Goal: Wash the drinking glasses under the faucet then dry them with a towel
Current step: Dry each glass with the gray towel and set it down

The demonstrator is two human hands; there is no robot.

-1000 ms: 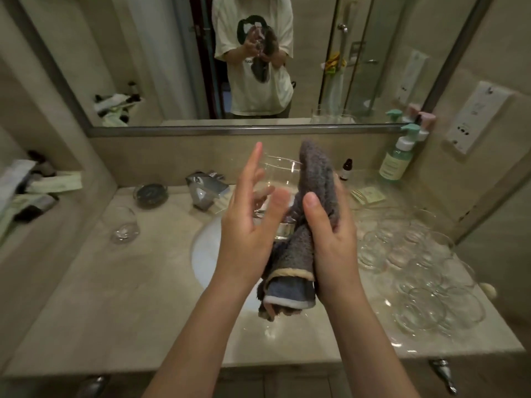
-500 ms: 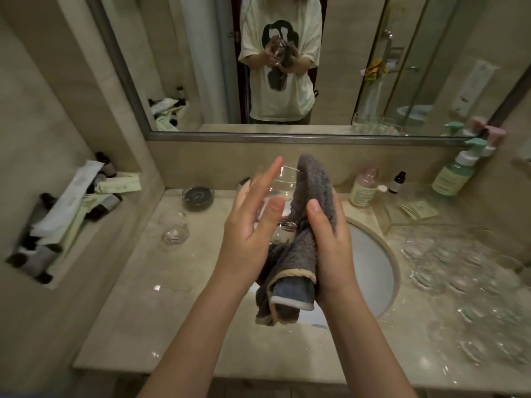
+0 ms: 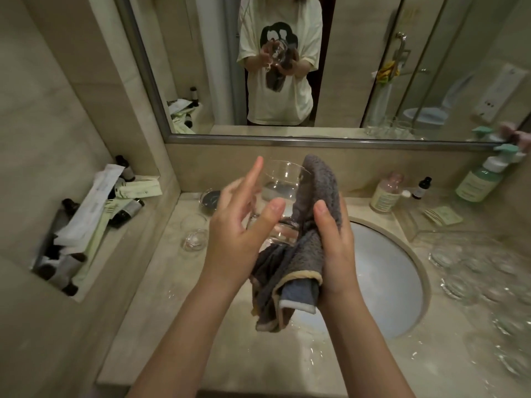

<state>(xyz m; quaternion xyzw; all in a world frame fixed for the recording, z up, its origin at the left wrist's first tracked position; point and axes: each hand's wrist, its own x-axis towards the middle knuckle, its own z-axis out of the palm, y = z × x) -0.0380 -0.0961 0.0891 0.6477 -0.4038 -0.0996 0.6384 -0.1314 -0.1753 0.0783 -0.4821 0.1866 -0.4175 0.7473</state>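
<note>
Above the sink [image 3: 402, 282], left hand [image 3: 235, 239] steadies the glass [image 3: 280, 191], fingers straight; right hand [image 3: 334, 251] grips the towel [image 3: 290, 271].

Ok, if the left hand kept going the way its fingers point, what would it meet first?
The left hand points up and away, its fingers already alongside the glass. Beyond that, probably the backsplash wall under the mirror, though depth is unclear.
</note>
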